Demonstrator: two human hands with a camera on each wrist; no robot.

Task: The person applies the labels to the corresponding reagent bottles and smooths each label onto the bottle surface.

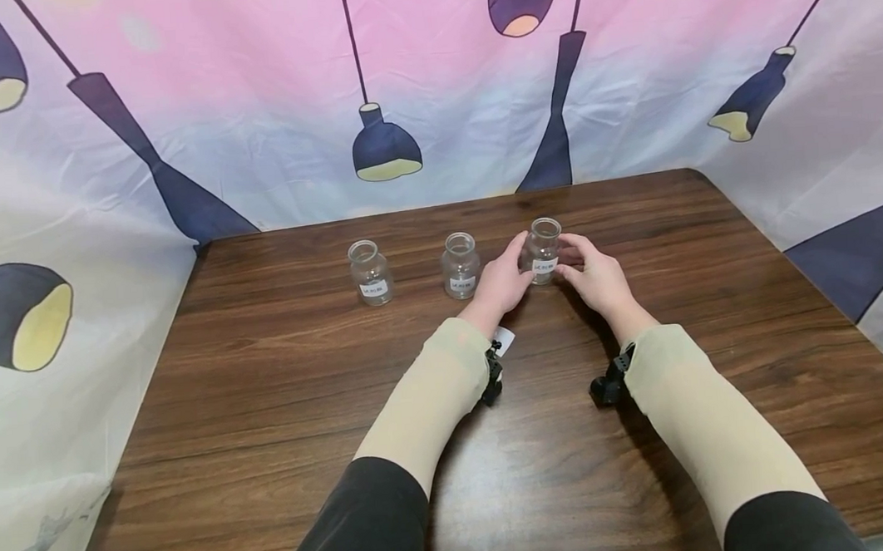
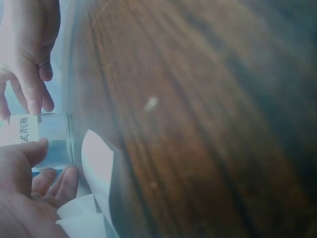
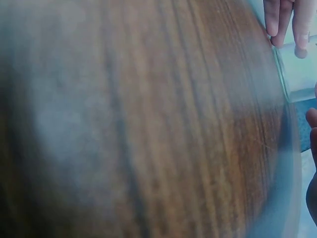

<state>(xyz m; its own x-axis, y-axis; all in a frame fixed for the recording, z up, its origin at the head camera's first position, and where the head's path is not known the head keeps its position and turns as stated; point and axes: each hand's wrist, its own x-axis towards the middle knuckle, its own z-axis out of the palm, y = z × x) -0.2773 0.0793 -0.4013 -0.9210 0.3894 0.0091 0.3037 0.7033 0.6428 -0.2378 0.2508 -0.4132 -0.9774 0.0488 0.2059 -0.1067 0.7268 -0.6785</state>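
Note:
At the right end of a row stands a clear glass jar [image 1: 545, 247], upright on the table, wide-mouthed and lidless, with a white label facing me. My left hand [image 1: 500, 285] holds its left side, thumb in front and fingers behind. From the right, my right hand [image 1: 601, 282] holds the same jar with thumb and fingertips. The left wrist view shows the left thumb on the jar [image 2: 55, 130] and right fingertips at its other side. Only part of the jar [image 3: 297, 74] enters the right wrist view, at the edge.
Two similar labelled jars stand to the left: a middle jar [image 1: 460, 266] close to my left hand, and a left jar [image 1: 371, 272]. A white paper piece [image 1: 504, 340] sticks out by my left wrist. A patterned cloth [image 1: 271, 168] hangs behind the wooden table [image 1: 283, 400].

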